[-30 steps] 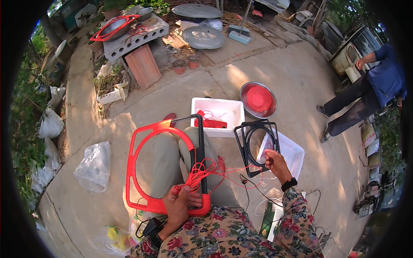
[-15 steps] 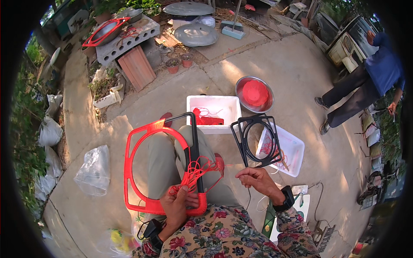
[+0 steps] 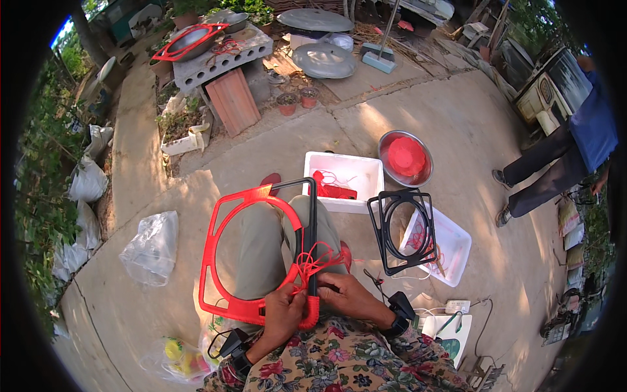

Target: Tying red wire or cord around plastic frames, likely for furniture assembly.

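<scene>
A flat frame (image 3: 210, 258) with a round opening lies across my lap, largely wrapped in red cord; its right side and top right corner are bare black. At its lower right corner my left hand (image 3: 285, 313) is closed, thumb and fingers pinching the red cord (image 3: 316, 259), whose loose loops fan out above it. My right hand (image 3: 351, 299) is against the frame's black right bar, close to the left hand. Its fingers are bent together, and what lies between their tips is hidden.
Ahead stand a white foam box (image 3: 375, 176) with red cord inside and a metal basin (image 3: 428, 171) holding something red. A bare black frame (image 3: 373, 225) leans by a white tray (image 3: 462, 251). A clear plastic bag (image 3: 151, 248) lies left; a person (image 3: 591, 124) stands at right.
My right hand has come left from open space beside the black frame to the bar of the wrapped frame. The cord loops now gather closer to the bar. The view has shifted slightly.
</scene>
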{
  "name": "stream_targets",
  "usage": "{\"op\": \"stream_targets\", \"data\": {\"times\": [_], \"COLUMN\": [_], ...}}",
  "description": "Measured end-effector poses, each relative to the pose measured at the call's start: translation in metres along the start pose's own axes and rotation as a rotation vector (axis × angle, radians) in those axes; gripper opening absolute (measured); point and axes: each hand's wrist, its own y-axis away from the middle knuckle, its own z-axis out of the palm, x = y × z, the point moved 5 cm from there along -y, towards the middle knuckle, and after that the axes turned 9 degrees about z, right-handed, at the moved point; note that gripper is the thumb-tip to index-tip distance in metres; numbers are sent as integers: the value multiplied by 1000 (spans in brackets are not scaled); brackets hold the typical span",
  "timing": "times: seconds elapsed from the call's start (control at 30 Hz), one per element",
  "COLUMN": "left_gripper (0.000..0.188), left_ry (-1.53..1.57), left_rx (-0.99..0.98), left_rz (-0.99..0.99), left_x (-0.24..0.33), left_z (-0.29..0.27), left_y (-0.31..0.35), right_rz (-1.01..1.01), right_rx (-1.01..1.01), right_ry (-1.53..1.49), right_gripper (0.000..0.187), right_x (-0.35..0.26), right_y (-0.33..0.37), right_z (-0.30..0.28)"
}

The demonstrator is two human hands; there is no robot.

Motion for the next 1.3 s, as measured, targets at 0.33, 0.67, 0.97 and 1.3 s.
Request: {"op": "stream_targets", "data": {"times": [0.33, 0.67, 0.97, 1.3], "left_gripper": [16, 21, 26, 14], "left_ry": [-280, 327, 335, 306], "left_rx": [-211, -189, -427, -412], "left_rz": [259, -318, -361, -340], "left_x": [9, 12, 19, 19], "left_z": [7, 5, 14, 18], "left_y": [-8, -1, -3, -5], "right_rz": [424, 231, -830, 275], "right_rx": [4, 384, 495, 728], "right_ry": [-323, -432, -1593, -693], "right_gripper": [25, 19, 19, 36], "right_x": [24, 35, 61, 78], "right_y": [0, 48, 209, 145], "right_z": [4, -58, -241, -151]}}
